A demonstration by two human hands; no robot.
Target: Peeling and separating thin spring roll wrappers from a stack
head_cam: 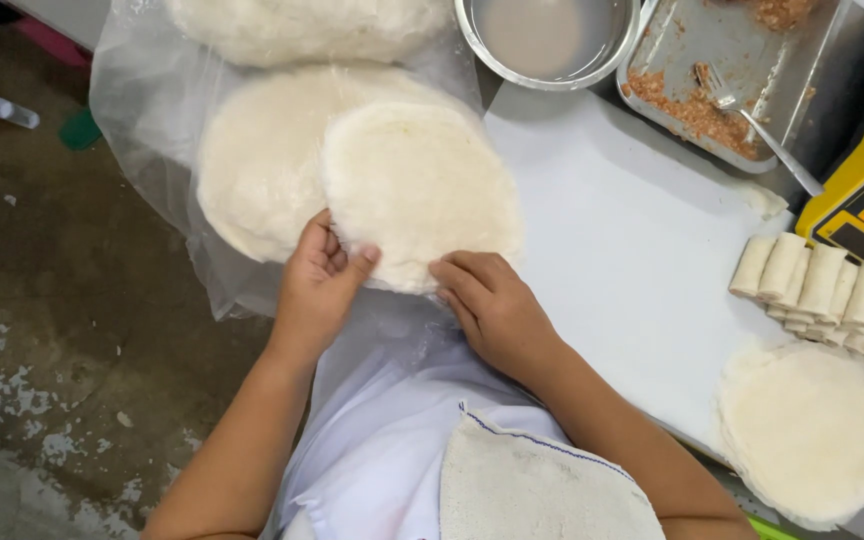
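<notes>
Wrappers (420, 190), thin round white sheets, lie as a small stack overlapping a larger stack (257, 165) on a clear plastic bag (142, 110), at the white board's (632, 260) left edge. Left hand (317, 285) pinches the small stack's near-left rim, thumb on top, fingers curled beneath; wrist straight, forearm rising from below. Right hand (492, 305) rests just right of that pinch, fingertips (449, 270) pressed on the near rim, knuckles arched, not closed around anything. Judged advice: peel slowly from the rim, holding the sheets below flat, since such thin sheets probably tear easily. Farther right lie rolls (822, 290) and another stack (807, 430); above, a bowl (552, 40) and tray (722, 75).
</notes>
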